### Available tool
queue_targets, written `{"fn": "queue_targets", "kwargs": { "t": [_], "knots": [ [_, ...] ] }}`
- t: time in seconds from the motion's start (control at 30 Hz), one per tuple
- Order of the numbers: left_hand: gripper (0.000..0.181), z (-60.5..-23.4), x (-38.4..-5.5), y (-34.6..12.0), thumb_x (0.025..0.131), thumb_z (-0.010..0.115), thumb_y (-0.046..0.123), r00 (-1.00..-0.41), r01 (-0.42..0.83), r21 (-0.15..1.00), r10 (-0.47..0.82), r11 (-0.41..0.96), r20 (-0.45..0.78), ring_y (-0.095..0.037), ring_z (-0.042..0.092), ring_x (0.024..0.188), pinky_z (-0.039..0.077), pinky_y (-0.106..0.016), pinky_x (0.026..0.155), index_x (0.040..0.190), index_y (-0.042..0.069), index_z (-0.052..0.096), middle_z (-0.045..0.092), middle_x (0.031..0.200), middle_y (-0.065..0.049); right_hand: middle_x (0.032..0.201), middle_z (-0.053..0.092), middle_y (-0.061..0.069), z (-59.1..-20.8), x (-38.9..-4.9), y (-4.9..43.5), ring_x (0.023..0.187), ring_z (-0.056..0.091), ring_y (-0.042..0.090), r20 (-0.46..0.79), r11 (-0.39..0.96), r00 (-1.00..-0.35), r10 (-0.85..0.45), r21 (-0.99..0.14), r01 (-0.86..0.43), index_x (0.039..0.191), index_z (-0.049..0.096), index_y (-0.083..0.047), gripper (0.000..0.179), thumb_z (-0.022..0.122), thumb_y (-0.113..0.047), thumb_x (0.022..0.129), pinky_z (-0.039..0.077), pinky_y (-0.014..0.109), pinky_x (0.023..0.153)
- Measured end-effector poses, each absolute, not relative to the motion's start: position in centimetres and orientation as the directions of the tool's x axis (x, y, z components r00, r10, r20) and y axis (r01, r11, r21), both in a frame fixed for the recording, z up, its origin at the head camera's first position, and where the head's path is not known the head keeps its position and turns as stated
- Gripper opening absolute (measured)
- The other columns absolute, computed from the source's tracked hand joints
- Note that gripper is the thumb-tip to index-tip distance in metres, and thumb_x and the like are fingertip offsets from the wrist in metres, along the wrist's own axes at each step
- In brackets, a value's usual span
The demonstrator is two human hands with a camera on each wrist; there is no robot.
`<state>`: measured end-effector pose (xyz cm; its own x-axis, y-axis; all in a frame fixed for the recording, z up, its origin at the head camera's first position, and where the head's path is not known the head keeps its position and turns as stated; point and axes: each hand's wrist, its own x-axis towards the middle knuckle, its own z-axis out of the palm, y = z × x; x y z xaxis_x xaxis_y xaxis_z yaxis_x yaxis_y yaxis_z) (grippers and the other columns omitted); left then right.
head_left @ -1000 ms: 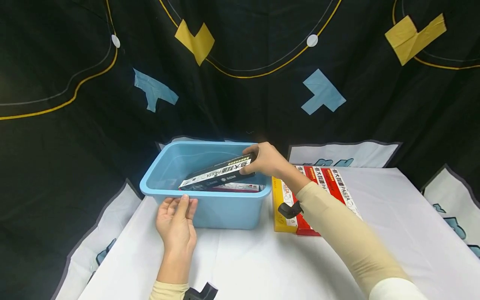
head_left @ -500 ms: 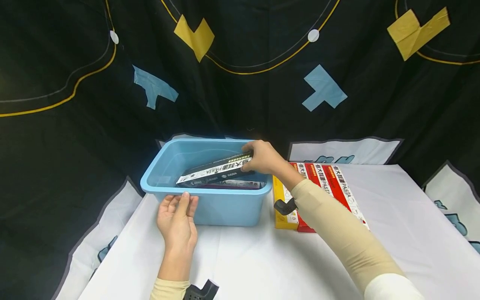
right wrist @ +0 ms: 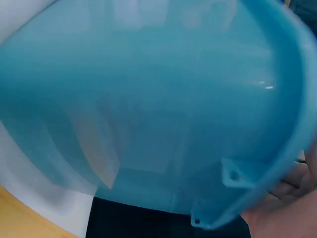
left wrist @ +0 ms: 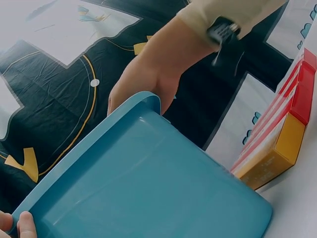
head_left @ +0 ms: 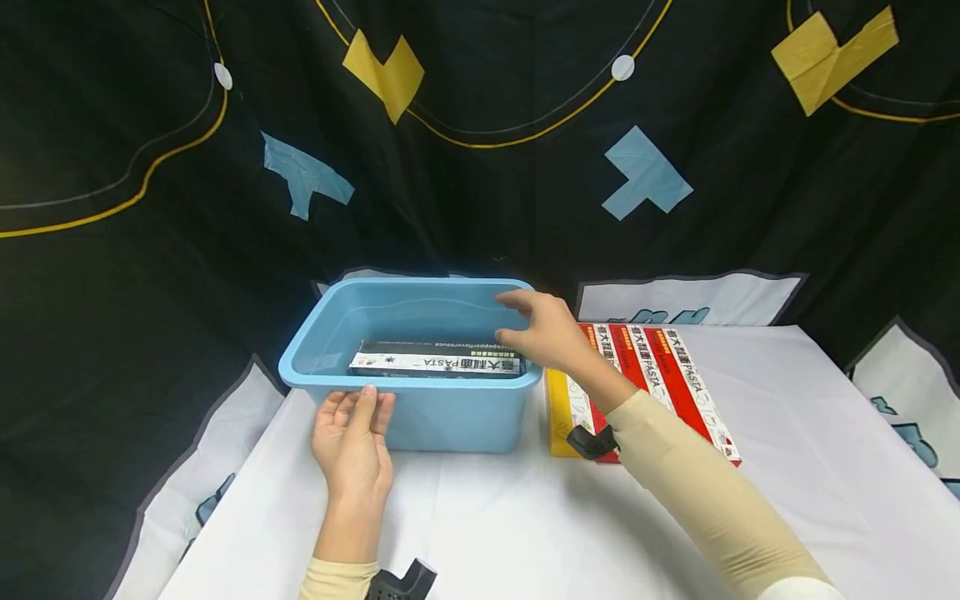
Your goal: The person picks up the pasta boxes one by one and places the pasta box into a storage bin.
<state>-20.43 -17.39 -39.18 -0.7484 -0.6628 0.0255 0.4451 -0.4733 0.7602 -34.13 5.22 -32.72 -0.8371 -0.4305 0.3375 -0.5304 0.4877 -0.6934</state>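
A light blue plastic bin point(head_left: 450, 417) stands on the white-covered table. Its front rim is pinched by my left hand point(head_left: 354, 450), thumb on the edge; in the left wrist view only fingertips point(left wrist: 26, 225) show at the rim. Inside the bin lies a black pasta box point(head_left: 438, 360) with a white lettered band, flat along the front wall. Over the bin's right end is my right hand point(head_left: 546, 330), thumb and fingers spread with nothing between them. The right wrist view is mostly filled by the bin's outer wall point(right wrist: 163, 99), with part of that hand at lower right.
Right of the bin, several flat pasta boxes lie side by side: a yellow box point(head_left: 560, 417) and red boxes point(head_left: 678, 375), partly hidden under the right forearm. A black patterned curtain point(head_left: 480, 217) hangs behind the table.
My right hand has let go of the black pasta box and drawn slightly right. The box, tilted before, now lies level in the bin. My left hand stays at the rim.
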Motion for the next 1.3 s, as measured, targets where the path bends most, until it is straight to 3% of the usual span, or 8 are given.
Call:
{"fn": "queue_targets", "kwargs": {
  "t": [0.2,0.37,0.7,0.97,1.13,1.23,1.3],
  "knots": [
    [0.038,-39.2,-20.6,-17.4,0.088,0.072,0.004,-0.753,0.442,0.756,-0.657,-0.483,0.021,-0.017,0.065,0.091,0.056,-0.034,0.091,0.115,0.002,0.045,0.051,0.107,-0.013,0.136,0.057,-0.002,-33.0,-32.2,9.4,0.124,0.054,0.021,0.283,0.315,-0.904,-0.319,-0.868,-0.383,0.137,0.055,-0.017,0.054,0.074,-0.025,0.087,0.049,0.035,0.103],
    [0.037,-39.1,-20.6,-17.5,0.087,0.072,0.003,-0.747,0.449,0.753,-0.664,-0.481,0.022,-0.017,0.066,0.089,0.057,-0.034,0.09,0.114,0.002,0.047,0.052,0.106,-0.013,0.139,0.054,-0.003,-33.3,-31.0,13.1,0.125,0.053,0.015,0.278,0.288,-0.93,-0.239,-0.895,-0.341,0.141,0.051,-0.018,0.059,0.074,-0.03,0.088,0.049,0.033,0.102],
    [0.038,-38.8,-20.6,-17.4,0.087,0.072,0.002,-0.745,0.452,0.753,-0.666,-0.478,0.025,-0.017,0.067,0.089,0.057,-0.034,0.09,0.116,0.001,0.046,0.052,0.106,-0.013,0.145,0.049,0.003,-34.8,-28.3,20.1,0.132,0.046,0.021,0.282,0.354,-0.954,-0.099,-0.886,-0.299,0.146,0.044,-0.016,0.063,0.07,-0.032,0.091,0.046,0.014,0.099],
    [0.041,-39.0,-20.2,-17.4,0.086,0.073,0.004,-0.753,0.426,0.754,-0.658,-0.501,-0.012,-0.017,0.066,0.091,0.056,-0.034,0.091,0.117,0.001,0.046,0.051,0.109,-0.014,0.152,0.039,0.008,-37.4,-26.7,24.4,0.137,0.038,0.032,0.218,0.545,-0.976,0.019,-0.821,-0.172,0.152,0.033,-0.015,0.077,0.071,-0.038,0.089,0.042,0.014,0.1],
    [0.04,-39.0,-20.3,-17.4,0.086,0.073,0.003,-0.751,0.437,0.744,-0.661,-0.504,-0.007,-0.017,0.066,0.09,0.056,-0.034,0.091,0.116,0.001,0.046,0.051,0.107,-0.013,0.156,0.029,0.016,-39.9,-26.5,26.4,0.138,0.031,0.042,0.113,0.571,-0.993,0.04,-0.818,-0.07,0.155,0.023,-0.011,0.087,0.071,-0.039,0.089,0.044,0.038,0.105],
    [0.04,-39.0,-20.4,-17.4,0.086,0.073,0.002,-0.75,0.447,0.738,-0.661,-0.505,0.002,-0.017,0.067,0.089,0.057,-0.034,0.09,0.115,0.001,0.046,0.051,0.106,-0.013,0.153,0.028,0.027,-41.6,-26.6,27.1,0.134,0.032,0.049,0.04,0.652,-0.999,0.032,-0.759,-0.01,0.155,0.019,-0.007,0.098,0.074,-0.045,0.084,0.047,0.058,0.1],
    [0.04,-39.0,-20.4,-17.4,0.086,0.074,0.002,-0.75,0.45,0.736,-0.661,-0.506,0.005,-0.017,0.067,0.088,0.057,-0.034,0.09,0.114,0.001,0.046,0.052,0.106,-0.013,0.147,0.033,0.033,-42.7,-26.8,27.3,0.128,0.037,0.05,0.01,0.718,-1.0,0.006,-0.696,-0.003,0.154,0.02,-0.002,0.104,0.077,-0.049,0.08,0.051,0.061,0.094]
  ]
}}
